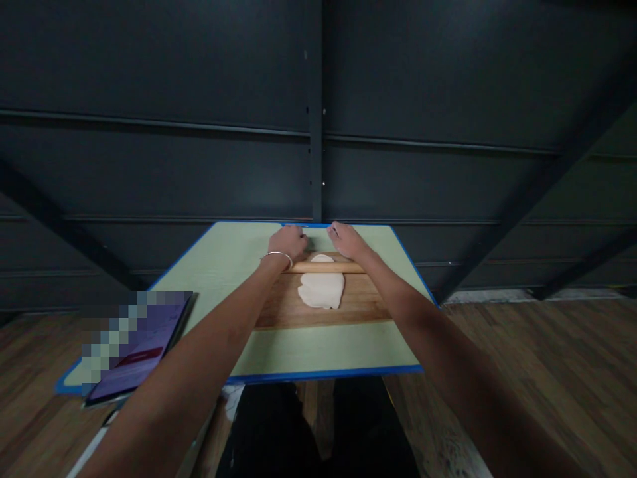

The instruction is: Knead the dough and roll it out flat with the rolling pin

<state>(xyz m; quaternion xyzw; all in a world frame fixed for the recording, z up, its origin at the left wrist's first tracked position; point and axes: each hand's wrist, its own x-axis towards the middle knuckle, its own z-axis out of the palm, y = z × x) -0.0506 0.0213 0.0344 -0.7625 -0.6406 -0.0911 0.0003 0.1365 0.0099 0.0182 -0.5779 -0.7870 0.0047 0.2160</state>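
A light wooden rolling pin [326, 267] lies crosswise on a flat, pale piece of dough [322, 291], whose far edge shows beyond it. The dough rests on a brown wooden board [365, 299]. My left hand [288, 243], with a thin bangle at the wrist, reaches past the pin's left end, its thumb apart from loosely bent fingers. On the other side, my right hand [347, 239] also lies beyond the pin, fingers loosely bent and apart. Both pin ends are hidden under my wrists. Neither hand's fingers look wrapped around the pin, and some fingertips are hidden.
The board lies on a pale green tabletop [323, 348] with a blue rim. A tablet [154, 338], partly pixelated, sits at the left edge near my left forearm. Dark panelled wall [239, 172] stands close behind the table. Wood-look floor [542, 358] surrounds it.
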